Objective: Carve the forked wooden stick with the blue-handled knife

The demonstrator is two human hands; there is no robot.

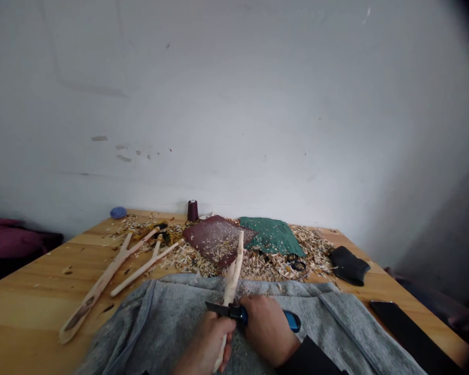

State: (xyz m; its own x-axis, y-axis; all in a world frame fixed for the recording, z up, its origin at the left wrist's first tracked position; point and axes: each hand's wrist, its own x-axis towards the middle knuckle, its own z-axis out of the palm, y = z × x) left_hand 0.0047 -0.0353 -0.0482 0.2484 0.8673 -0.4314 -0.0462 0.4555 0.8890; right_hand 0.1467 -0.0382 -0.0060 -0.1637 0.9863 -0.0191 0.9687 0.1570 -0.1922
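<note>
Right hand (pixel 268 325): curled tight round the knife (pixel 292 321), butt jutting beyond the palm; 
Left hand (pixel 213 336): wrapped round the lower stem of the forked stick (pixel 234 276), thumb close to the blade; 
Forked stick: tilted upward over the grey cloth (pixel 172 312), blade crossing just above the left hand; whether it bites, I cannot tell; 
Stick's feel: probably light, stiff, smooth where bare; slim prongs look weakest, so grip the stem low; 
Knife's feel: likely light, rigid; hold by the handle only; 
Table (pixel 27 297): wood shavings (pixel 316 245) beyond the cloth.
</note>
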